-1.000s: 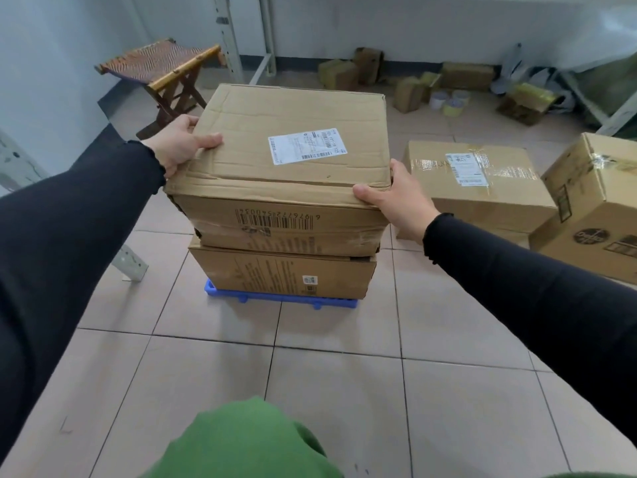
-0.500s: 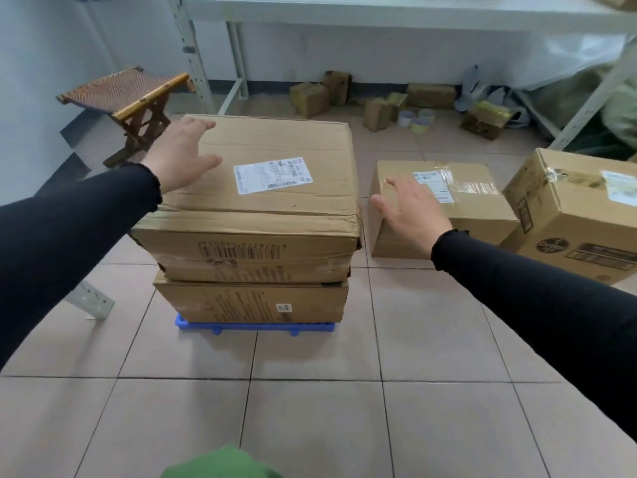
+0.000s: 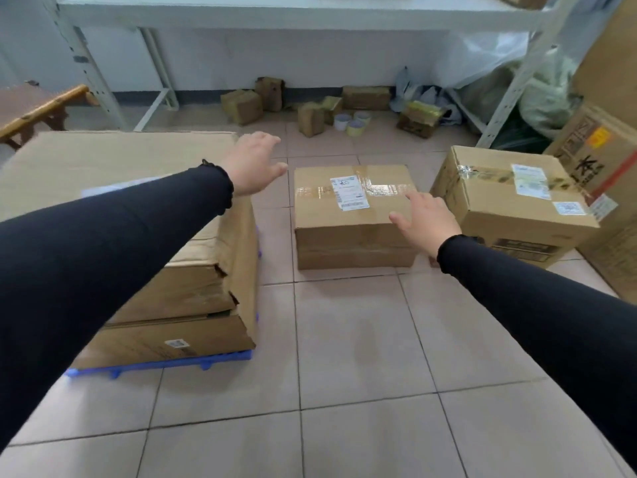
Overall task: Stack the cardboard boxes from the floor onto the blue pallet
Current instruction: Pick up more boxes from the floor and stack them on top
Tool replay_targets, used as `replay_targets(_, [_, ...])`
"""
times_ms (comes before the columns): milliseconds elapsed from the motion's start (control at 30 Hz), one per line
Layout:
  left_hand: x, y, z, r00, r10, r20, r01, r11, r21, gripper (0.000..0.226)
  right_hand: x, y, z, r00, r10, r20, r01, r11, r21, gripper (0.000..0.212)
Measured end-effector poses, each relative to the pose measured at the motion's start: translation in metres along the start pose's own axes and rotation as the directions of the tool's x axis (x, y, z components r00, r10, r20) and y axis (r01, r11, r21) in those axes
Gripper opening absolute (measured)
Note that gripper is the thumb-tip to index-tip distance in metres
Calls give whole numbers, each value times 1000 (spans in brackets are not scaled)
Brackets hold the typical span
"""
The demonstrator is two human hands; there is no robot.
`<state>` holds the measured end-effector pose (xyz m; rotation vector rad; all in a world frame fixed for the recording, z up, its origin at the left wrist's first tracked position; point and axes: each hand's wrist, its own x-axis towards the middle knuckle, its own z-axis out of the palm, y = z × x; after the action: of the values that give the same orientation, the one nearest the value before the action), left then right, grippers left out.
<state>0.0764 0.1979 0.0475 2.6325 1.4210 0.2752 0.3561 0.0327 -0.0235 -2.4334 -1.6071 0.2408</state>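
Two large cardboard boxes are stacked on the blue pallet (image 3: 162, 365) at the left; the top box (image 3: 113, 160) is wide and flat. A taped box with a white label (image 3: 348, 215) sits on the floor tiles in the middle. To its right stands another taped box (image 3: 510, 205). My left hand (image 3: 253, 163) is open in the air past the stack's far right corner, left of the middle box. My right hand (image 3: 425, 219) hovers open over the right end of the middle box. Neither hand holds anything.
A tall carton (image 3: 610, 188) stands at the far right. Small boxes (image 3: 243, 105) and tape rolls (image 3: 355, 123) lie along the back wall under a white metal shelf (image 3: 241, 10). A wooden stool (image 3: 31, 108) is at the left. Plastic bags (image 3: 489, 60) pile up behind the shelf leg.
Both hands let go of the top box on the stack and swung right toward the middle floor box. The view turned right, so the stack now sits at the left.
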Motion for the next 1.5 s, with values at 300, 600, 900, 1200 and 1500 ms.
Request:
replay_targets(300, [52,36,132,943,-246,224,273,957,-99,67,69,93,37,987,113,112,-122,990,72,68])
replay_targets(600, [60,29,213,824,-524,218,544,621,-564,75,98,135,96,935,176,308,-298,860,414,109])
replay_targets(900, [69,49,162,822,-561,103,457,539,-708,60,88,118,80,970,227,84,-216,655,724,78])
replay_targets(1200, [62,65,-22,871,-470,-142,228,643,-731,72,64,58,-38,943,208,-259,100,566,818,64])
replay_targets(1500, [-44,-2,-206,833,-508,-219,180,624,-761,106,-4,-82,-152,893,36,-449,351,569,744,53])
